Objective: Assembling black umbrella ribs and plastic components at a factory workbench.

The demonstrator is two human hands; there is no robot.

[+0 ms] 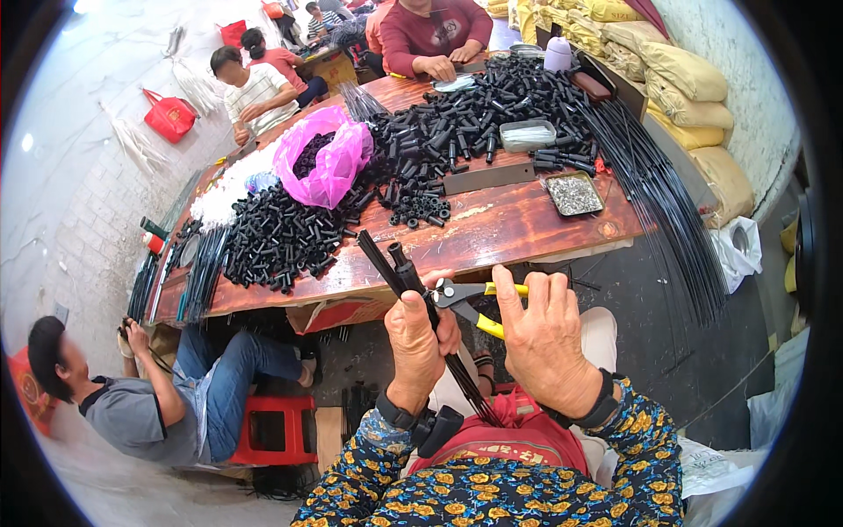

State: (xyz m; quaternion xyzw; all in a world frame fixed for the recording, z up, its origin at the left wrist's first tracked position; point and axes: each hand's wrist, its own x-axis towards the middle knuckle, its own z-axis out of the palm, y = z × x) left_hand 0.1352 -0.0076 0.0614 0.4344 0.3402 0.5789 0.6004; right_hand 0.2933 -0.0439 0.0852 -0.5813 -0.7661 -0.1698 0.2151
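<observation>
My left hand (pixel 414 344) is wrapped round a bundle of thin black rods (pixel 469 386) that runs from my lap up toward the table. A stepped black plastic tube (pixel 404 265) sticks out above the fist beside the rods' upper ends. With my right hand (pixel 546 344) I grip pliers with yellow handles (pixel 487 325). Their metal jaws lie against the bundle, just beside my left hand's fingers. What exactly the jaws pinch is hidden. A red apron (pixel 518 435) covers my lap under the rods' lower ends.
The reddish wooden table (pixel 492 230) bears heaps of black plastic tubes (pixel 285 233), a pink bag (pixel 338 171), a tray of small metal parts (pixel 575 193) and long black rods (pixel 672 220). A person (pixel 136 400) sits at lower left near a red stool (pixel 270 430); others sit beyond the table.
</observation>
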